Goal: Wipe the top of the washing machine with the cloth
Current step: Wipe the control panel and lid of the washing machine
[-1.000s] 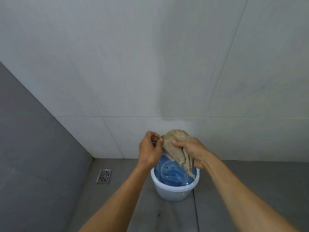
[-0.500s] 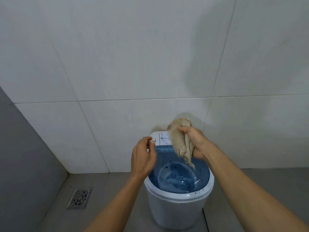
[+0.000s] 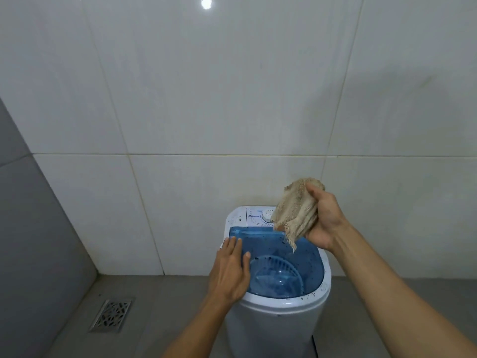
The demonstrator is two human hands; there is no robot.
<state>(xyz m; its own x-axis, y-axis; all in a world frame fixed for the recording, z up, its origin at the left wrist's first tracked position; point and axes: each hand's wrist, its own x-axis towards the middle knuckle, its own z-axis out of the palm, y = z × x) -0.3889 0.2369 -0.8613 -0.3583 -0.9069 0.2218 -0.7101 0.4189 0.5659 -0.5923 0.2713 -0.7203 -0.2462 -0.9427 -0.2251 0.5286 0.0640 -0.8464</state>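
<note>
White wall tiles (image 3: pixel 232 99) rose behind the small washing machine (image 3: pixel 278 313), which stood on a grey floor (image 3: pixel 160 311) with a metal drain grate (image 3: pixel 111 315) off to its left. Half a second before, the left hand (image 3: pixel 229 273) had hovered, loosely curled, above the machine; now it lay flat with straight fingers on the left edge of the translucent blue lid (image 3: pixel 278 262), holding nothing. The right hand (image 3: pixel 322 220) had drawn up and to the right, its fingers curled round the bunched beige cloth (image 3: pixel 294 210), a frayed corner dangling above the lid without touching it. That looked like bracing the light machine before the first stroke, so wiping had probably not begun. Dark specks dotted the white rim (image 3: pixel 309 297) and the lid. The control panel (image 3: pixel 258 217) at the back was partly hidden by the cloth. The flat left hand itself covered part of the surface and would likely need to shift for that side to be wiped.
</note>
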